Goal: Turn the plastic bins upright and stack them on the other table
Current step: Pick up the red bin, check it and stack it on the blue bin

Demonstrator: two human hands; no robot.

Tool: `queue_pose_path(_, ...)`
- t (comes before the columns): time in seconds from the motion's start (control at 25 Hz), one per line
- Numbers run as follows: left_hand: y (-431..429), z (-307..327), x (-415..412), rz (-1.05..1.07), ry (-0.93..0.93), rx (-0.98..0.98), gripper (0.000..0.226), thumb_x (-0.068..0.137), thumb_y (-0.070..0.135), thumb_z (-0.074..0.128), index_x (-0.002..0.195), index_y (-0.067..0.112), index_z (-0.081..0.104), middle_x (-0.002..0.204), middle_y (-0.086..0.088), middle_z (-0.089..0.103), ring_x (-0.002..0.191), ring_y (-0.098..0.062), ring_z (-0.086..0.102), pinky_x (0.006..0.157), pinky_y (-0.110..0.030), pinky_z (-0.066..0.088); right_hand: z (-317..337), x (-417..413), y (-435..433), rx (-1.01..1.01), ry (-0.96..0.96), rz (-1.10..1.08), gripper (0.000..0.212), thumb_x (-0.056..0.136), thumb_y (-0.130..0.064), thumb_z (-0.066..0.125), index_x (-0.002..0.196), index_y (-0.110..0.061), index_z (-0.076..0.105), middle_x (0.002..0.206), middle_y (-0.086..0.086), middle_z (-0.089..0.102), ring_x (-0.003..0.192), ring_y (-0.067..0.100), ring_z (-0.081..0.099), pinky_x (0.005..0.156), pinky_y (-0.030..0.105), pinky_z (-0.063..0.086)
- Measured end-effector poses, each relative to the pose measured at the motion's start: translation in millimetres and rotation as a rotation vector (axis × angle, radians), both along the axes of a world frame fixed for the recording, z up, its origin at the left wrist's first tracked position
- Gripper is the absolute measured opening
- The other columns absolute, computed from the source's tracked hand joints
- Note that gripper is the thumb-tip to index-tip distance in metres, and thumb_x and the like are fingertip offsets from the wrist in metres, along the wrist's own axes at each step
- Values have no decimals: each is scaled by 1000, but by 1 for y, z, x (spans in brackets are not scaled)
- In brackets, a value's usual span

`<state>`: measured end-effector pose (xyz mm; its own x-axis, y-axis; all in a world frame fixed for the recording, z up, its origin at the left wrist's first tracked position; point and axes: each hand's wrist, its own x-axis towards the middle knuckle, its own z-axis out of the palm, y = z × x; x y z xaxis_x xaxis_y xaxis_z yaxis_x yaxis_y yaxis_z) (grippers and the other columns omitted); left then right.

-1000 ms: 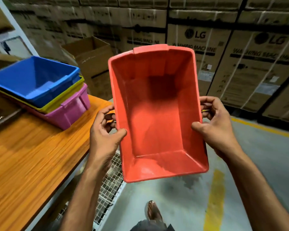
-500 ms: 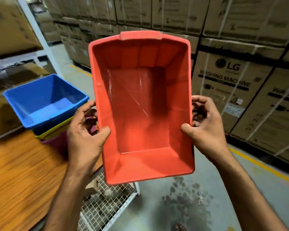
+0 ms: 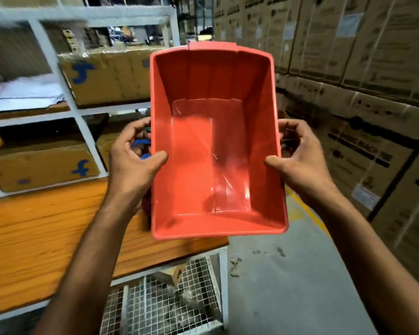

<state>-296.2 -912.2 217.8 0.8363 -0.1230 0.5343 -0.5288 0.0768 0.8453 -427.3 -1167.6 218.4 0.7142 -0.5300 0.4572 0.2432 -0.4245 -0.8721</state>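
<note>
I hold an empty red plastic bin upright in front of me, its open side facing the camera. My left hand grips its left rim, thumb inside the wall. On the opposite rim my right hand grips the same way. The bin hangs over the right end of a wooden table. A sliver of the blue bin shows between my left fingers; the remainder of the stacked bins is hidden behind the red bin and my hand.
White metal shelving with cardboard boxes stands behind the table. A wall of stacked cartons runs along the right. A wire mesh shelf sits under the table. Grey concrete floor with a yellow line lies to the right.
The view has swung left, so the red bin is now over the table's end. The stacked bins, visible at left before, are now hidden behind the red bin. Both hands keep their grip.
</note>
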Motion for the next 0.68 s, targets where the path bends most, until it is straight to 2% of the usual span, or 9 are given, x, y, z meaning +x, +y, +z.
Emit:
queue_pose_path(0.12,10,23,34,56,-24,2,58,74,-10,63,127,13,66,102,-7,70,83,-10,66,71,-25,56,19,50,-2,38,-69,90,61,61,0,75,116,-20,62,96,-1,68,82,8,66,72,27,58)
queue_pose_path(0.24,22,51,79,112,-48,-4,59,73,-12,61,126,12,67,100,-9,68,76,-7,64,65,-20,55,44,111,7,96,-99,165,54,71,14,72,117,-13,61,89,-3,66,71,0,65,64,22,58)
queue_pose_path(0.32,33,65,117,137,-29,-18,59,69,-6,62,124,13,69,100,-11,68,75,-10,64,62,-22,55,58,155,16,127,-93,208,46,75,17,67,109,-14,63,83,-4,63,65,0,63,60,23,58)
queue_pose_path(0.44,46,75,168,150,16,-37,56,68,-5,59,120,14,69,96,-11,69,81,-19,65,68,-31,58,68,218,31,149,-93,242,44,75,18,65,97,-19,62,80,-1,62,59,1,62,59,24,57)
queue_pose_path(0.56,57,70,206,217,10,-15,56,71,-6,59,121,15,69,92,-1,69,91,-19,65,65,-23,58,65,264,47,169,-96,247,44,69,13,66,101,-17,61,81,0,61,64,7,62,59,27,57)
queue_pose_path(0.68,68,56,236,242,47,-13,58,74,-9,59,127,10,68,99,-7,69,92,-17,66,63,-19,56,56,294,54,154,-61,250,45,70,13,65,103,-17,61,83,1,61,65,7,61,60,27,56)
